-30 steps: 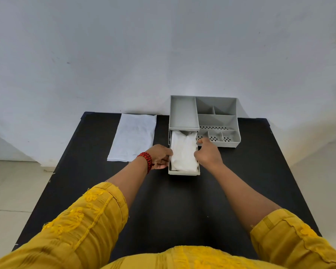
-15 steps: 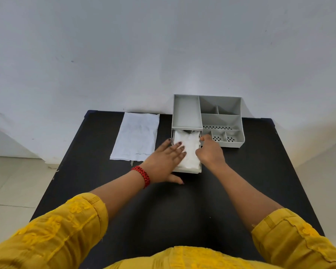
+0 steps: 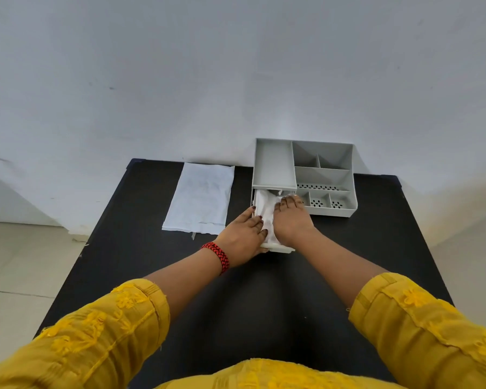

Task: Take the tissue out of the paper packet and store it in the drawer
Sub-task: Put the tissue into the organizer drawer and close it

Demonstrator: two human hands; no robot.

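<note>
White tissue (image 3: 265, 210) lies inside the pulled-out drawer (image 3: 281, 249) of a grey desk organiser (image 3: 274, 168). My left hand (image 3: 243, 235) rests flat, palm down, on the drawer's left side with its fingers on the tissue. My right hand (image 3: 291, 219) lies flat on the tissue's right part, fingertips near the organiser's front. Both hands hide much of the tissue. The white paper packet (image 3: 201, 200) lies flat on the black table (image 3: 141, 226) to the left of the organiser, apart from both hands.
The organiser stands at the table's far edge against a white wall (image 3: 236, 80), with several open compartments (image 3: 321, 175) on its right. A tiled floor (image 3: 26, 262) drops away past the table's left edge.
My left hand went from the drawer's left edge to lying flat over the tissue. My right hand slid from the drawer's right rim onto the tissue. The drawer sits a little further in.
</note>
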